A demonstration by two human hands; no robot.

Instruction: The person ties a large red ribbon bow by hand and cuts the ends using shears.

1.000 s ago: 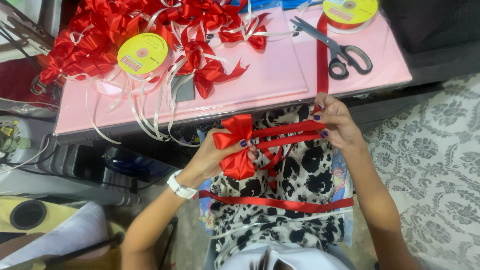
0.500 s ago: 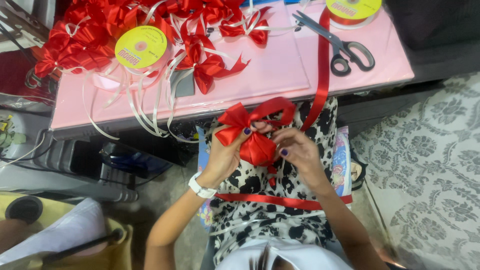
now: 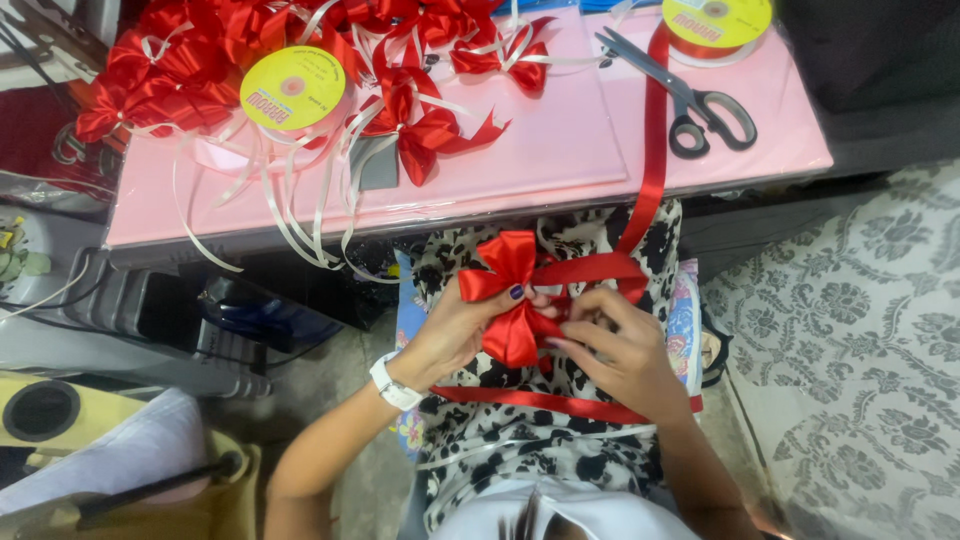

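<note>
Over my lap I hold a red ribbon bow [image 3: 508, 292]. My left hand [image 3: 455, 335] pinches its loops from the left, thumb on the front. My right hand [image 3: 612, 348] closes on the bow's middle from the right, fingers on the ribbon there. From the bow a long red ribbon [image 3: 652, 160] runs up to a yellow-topped spool [image 3: 716, 22] on the pink table [image 3: 560, 160]. Another red strip [image 3: 560, 404] lies across my black-and-white patterned lap.
Scissors [image 3: 690, 100] lie on the table's right part. A pile of finished red bows [image 3: 200, 60], a second yellow spool [image 3: 292, 88] and trailing white ribbons [image 3: 290, 210] fill the left. Bags and boxes stand on the floor at left; patterned flooring at right.
My right hand has come in from holding the ribbon stretched out at the right to the bow's middle. The bow has moved slightly down toward my lap.
</note>
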